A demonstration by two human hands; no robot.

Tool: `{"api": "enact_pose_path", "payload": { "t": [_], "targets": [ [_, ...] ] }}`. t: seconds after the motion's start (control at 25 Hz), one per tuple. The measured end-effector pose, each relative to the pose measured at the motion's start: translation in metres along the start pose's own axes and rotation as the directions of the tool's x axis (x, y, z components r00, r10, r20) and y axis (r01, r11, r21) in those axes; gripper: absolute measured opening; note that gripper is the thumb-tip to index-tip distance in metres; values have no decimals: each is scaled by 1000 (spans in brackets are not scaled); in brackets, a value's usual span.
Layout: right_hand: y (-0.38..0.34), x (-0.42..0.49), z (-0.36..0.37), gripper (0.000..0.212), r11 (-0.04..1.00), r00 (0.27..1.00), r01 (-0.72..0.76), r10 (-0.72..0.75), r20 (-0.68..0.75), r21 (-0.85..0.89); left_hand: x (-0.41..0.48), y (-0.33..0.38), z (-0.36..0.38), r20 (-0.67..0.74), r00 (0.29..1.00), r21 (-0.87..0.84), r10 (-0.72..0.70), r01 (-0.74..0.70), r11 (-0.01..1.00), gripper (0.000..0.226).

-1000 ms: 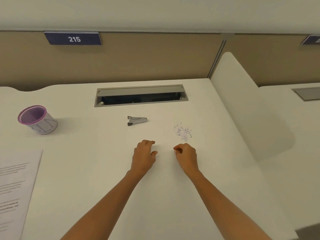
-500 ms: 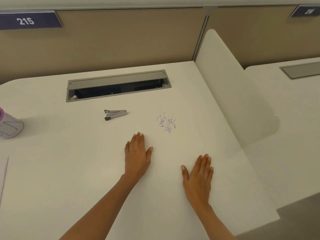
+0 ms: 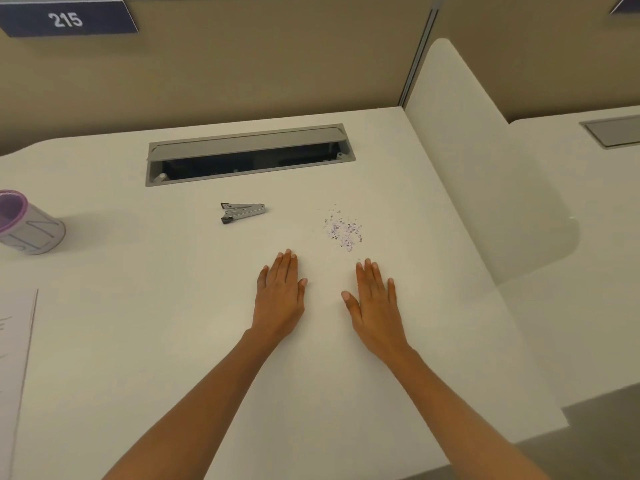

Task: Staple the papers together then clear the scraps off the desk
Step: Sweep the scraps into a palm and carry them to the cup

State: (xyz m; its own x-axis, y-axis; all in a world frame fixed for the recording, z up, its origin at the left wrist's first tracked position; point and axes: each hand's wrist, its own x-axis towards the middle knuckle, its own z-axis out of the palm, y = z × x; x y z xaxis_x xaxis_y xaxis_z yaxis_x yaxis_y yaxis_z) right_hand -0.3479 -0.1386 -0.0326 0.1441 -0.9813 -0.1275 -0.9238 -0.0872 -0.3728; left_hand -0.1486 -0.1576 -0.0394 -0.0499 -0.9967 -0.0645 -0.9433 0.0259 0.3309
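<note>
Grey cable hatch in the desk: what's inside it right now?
The grey rectangular cable hatch shows a dark cavity with a small pale fitting at each end. Nothing else is visible inside; its tilted grey lid and deep shadow hide most of the interior.

White counter, grey stapler, purple-and-white speckled scraps, purple-rimmed white cup, navy sign with white digits

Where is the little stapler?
In the head view, the stapler lies on the white desk, just in front of the grey cable slot and left of the paper scraps.
</note>
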Motion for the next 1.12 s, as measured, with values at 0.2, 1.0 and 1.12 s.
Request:
{"api": "enact_pose_path", "payload": {
  "t": [0.2, 1.0, 1.12],
  "targets": [
    [12, -125, 12, 100, 994, 1000, 21, -20, 15, -104, -2, -3, 2, -31, 1000, -14, 2, -3, 1000, 65],
    [-23, -3, 30, 92, 982, 992, -79, 61, -106, -169, -9, -6, 18, -31, 999, 92, -10, 12, 996, 70],
    [-25, 30, 29, 94, 983, 984, -122, 101, -147, -138, -10, -6, 18, -29, 999, 103, -17, 19, 994, 69]
  ]
}}
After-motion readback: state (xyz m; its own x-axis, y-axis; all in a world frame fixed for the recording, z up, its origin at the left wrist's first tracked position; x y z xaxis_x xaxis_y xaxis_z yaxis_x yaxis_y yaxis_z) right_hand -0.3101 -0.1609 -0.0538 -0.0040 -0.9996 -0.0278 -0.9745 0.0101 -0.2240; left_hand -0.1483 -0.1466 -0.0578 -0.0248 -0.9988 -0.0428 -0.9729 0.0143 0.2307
